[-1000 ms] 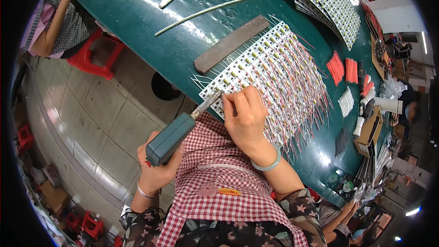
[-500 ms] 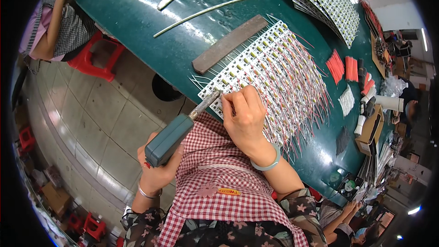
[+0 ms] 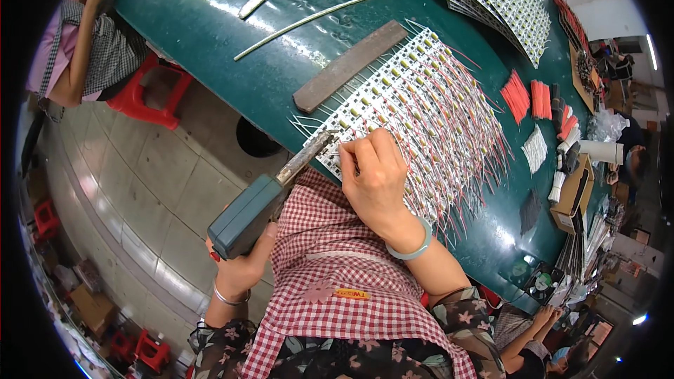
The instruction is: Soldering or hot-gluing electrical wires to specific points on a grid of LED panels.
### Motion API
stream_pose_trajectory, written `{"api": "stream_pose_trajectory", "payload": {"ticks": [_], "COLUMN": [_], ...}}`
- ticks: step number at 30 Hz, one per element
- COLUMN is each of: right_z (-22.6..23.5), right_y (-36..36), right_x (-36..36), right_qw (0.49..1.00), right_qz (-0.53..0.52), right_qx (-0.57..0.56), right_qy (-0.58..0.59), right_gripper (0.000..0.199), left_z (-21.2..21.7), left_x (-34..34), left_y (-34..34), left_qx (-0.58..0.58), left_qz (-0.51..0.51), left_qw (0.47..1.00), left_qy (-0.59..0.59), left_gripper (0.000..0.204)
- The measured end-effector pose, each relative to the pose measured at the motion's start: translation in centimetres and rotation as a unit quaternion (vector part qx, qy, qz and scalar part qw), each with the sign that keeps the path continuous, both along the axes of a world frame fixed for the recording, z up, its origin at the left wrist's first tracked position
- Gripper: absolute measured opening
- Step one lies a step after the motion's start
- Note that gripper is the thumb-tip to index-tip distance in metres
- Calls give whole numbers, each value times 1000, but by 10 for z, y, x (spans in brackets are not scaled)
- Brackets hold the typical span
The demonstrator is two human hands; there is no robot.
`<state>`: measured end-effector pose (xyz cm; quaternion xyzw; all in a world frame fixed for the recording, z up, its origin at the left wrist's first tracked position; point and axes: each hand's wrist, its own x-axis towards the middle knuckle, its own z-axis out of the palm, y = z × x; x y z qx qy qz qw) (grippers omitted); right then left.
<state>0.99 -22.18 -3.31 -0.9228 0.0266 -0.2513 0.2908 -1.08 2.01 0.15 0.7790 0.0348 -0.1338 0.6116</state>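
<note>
My left hand [image 3: 242, 263] is wrapped round the handle of a dark green gun-shaped soldering iron [image 3: 246, 216]. The iron's metal tip reaches over the near left corner of a white circuit board panel [image 3: 382, 102]. Rows of small yellow-green parts and many thin red and white wires cover this panel. My right hand [image 3: 375, 182] is closed in a pinch over the panel's near edge, just right of the iron's tip. Whatever sits between its fingertips is too small or hidden to name. A flat brown bar [image 3: 349, 67] lies along the panel's far left edge, across wire ends.
Stacked circuit panels [image 3: 495, 10] lie at the far right of the green table [image 3: 210, 49]. Nearer are red wire bundles [image 3: 516, 96], a white bundle [image 3: 534, 149] and a cardboard box [image 3: 572, 196]. A pale thin rod [image 3: 312, 23] lies farther back. Another person sits at far left.
The soldering iron's body has swung left with my left hand, and its tip has shifted slightly away from my right fingertips. My right hand has hardly moved.
</note>
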Motion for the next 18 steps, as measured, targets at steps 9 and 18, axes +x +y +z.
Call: {"api": "stream_pose_trajectory", "payload": {"ticks": [9, 18], "right_z": [1, 14], "right_y": [-3, -24], "right_x": [-6, -42], "right_qw": [1000, 997], "right_qz": [12, 62], "right_qx": [-9, 21], "right_qy": [-1, 40], "right_gripper": [10, 10], "left_z": [12, -1], "left_x": [5, 12], "left_y": [-16, -20], "left_qx": [-52, -7], "left_qz": [24, 27], "left_qw": [998, 996], "left_qy": [-4, -80], "left_gripper": [21, 21]}}
